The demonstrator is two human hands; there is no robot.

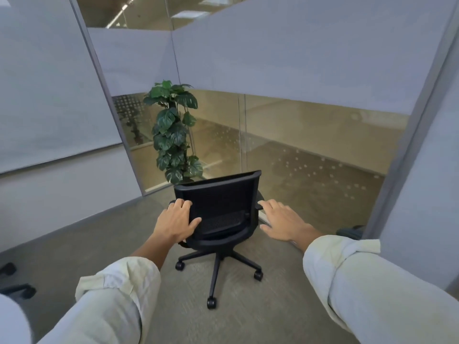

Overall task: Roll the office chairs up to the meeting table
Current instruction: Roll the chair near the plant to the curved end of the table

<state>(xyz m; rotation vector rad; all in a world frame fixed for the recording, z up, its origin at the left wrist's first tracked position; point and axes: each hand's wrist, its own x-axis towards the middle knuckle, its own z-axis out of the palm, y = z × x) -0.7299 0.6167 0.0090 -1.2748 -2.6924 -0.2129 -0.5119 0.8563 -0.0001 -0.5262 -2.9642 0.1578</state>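
A black office chair with a mesh back and a five-caster base stands on the carpet straight ahead, its seat turned toward me. My left hand lies over its left armrest with the fingers curled around the front end and the thumb on the inner side. Over the right armrest my right hand is flat, fingers straight and apart, fingertips at the armrest's tip. Whether that palm presses on the armrest I cannot tell. No meeting table is in view.
A tall potted plant stands in the corner just behind the chair, against the glass partition. Caster feet of another chair show at the left edge. A dark chair part shows by the grey wall on the right.
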